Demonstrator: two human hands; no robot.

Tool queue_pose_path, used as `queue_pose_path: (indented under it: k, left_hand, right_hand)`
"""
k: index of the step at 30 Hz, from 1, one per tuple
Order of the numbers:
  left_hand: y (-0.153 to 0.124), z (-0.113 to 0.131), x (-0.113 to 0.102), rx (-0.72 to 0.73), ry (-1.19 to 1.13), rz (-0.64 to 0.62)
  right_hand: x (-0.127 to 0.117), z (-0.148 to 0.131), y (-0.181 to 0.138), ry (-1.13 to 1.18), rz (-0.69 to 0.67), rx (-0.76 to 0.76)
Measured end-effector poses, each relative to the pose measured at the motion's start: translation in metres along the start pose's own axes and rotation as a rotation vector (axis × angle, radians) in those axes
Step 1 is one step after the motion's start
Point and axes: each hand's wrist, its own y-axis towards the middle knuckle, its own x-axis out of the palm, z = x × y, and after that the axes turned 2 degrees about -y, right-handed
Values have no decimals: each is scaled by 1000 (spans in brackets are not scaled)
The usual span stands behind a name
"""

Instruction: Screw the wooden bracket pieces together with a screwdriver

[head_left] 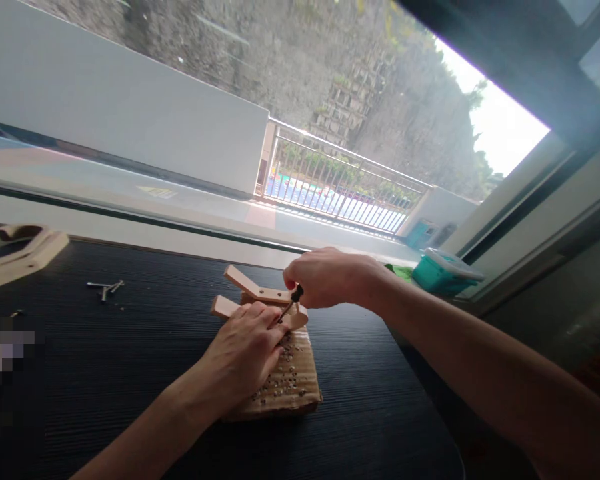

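Right hand [325,277]: fingers closed around small black-handled tool [294,298], tip down on pale wooden forked piece [254,293]. Left hand [245,352]: fingers laid flat, pressing that piece onto the brown pitted cardboard pad [293,383], mid-table. The left hand hides the contact point.

Around:
- 1 dark ribbed table [130,373]
- 1 loose cluster of metal screws [105,288], well apart to the left, exact count unclear
- 1 second pale wooden part [23,253] at the far left edge
- 1 teal plastic box [443,273] by the window sill, behind the right wrist

Forked piece shows 2 prongs.
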Motion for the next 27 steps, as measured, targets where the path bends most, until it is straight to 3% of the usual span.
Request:
queue_pose_path:
  k: [10, 23, 27]
  left_hand:
    - [1, 4, -4, -16, 1, -37]
    - [0, 1, -2, -10, -8, -23]
    - [0, 2, -2, -8, 2, -19]
  right_hand:
    - [1, -3, 5, -15, 155, -168]
    - [-8, -8, 3, -30, -3, -1]
    - [-11, -9, -2, -30, 59, -40]
